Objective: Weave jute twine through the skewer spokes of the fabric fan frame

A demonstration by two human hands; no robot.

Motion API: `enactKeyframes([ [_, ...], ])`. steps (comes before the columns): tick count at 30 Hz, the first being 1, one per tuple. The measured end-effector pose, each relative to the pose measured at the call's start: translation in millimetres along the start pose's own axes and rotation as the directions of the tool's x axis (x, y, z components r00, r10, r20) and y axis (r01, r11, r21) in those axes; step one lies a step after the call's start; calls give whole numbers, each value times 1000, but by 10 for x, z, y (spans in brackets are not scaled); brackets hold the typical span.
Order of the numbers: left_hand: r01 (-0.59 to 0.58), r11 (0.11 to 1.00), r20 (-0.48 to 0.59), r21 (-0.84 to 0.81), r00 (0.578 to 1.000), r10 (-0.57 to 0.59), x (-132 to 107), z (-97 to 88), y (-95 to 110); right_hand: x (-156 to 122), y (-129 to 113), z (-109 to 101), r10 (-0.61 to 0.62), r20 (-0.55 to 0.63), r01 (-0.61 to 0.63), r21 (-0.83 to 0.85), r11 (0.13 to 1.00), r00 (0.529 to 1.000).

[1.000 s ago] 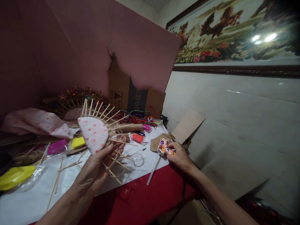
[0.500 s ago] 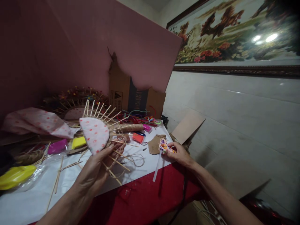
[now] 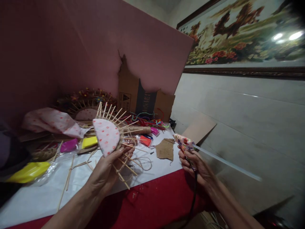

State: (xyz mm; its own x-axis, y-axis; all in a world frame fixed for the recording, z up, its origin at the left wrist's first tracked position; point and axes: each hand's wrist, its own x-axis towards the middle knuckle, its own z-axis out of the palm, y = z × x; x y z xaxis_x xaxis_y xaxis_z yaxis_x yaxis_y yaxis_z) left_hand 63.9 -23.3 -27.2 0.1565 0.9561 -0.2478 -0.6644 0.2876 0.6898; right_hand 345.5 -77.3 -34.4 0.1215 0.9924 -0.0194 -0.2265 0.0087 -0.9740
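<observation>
My left hand (image 3: 108,170) is closed round the lower edge of a half-round piece (image 3: 107,137) covered in white cloth with pink dots. Thin wooden sticks (image 3: 113,112) fan out from its curved side, with twine (image 3: 120,143) woven between them at their base. In my right hand (image 3: 199,167) is a flower-patterned hot glue gun (image 3: 184,142), its tip turned left toward the fan. A long clear glue stick (image 3: 228,163) juts from the gun's back, and a dark cord (image 3: 194,194) hangs below. Torn cardboard (image 3: 165,149) lies between both hands.
Clay packs in yellow (image 3: 30,172), purple (image 3: 69,145) and red (image 3: 145,141) lie on the white sheet (image 3: 81,181). Loose sticks (image 3: 68,175) are at left. Behind stand a twine roll (image 3: 140,130), pipe cleaners (image 3: 143,119), a cardboard piece (image 3: 128,84) and another stick fan (image 3: 87,113).
My right hand has lifted the glue gun off the table by the cardboard and turned it, so the glue stick now points right. The left hand still holds the fan piece. The view has shifted left.
</observation>
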Motion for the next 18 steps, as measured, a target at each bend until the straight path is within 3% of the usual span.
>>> enactKeyframes([
  [5, -20, 1000, 75, 20, 997, 18, -14, -13, -21, -346, -59, 376, 89, 137, -77, -93, 993, 987],
  [10, -66, 997, 140, 30, 988, 61, -11, -31, -45, -455, 9, 688, 110, 141, -82, -190, 978, 984],
  [15, -138, 988, 198, 65, 973, 123, -54, 21, -67, -439, 58, 817, 159, 165, -102, -308, 946, 973],
  [18, -150, 986, 169, 78, 976, 135, -100, 67, -66, -438, 62, 849, 162, 184, -94, -334, 938, 969],
])
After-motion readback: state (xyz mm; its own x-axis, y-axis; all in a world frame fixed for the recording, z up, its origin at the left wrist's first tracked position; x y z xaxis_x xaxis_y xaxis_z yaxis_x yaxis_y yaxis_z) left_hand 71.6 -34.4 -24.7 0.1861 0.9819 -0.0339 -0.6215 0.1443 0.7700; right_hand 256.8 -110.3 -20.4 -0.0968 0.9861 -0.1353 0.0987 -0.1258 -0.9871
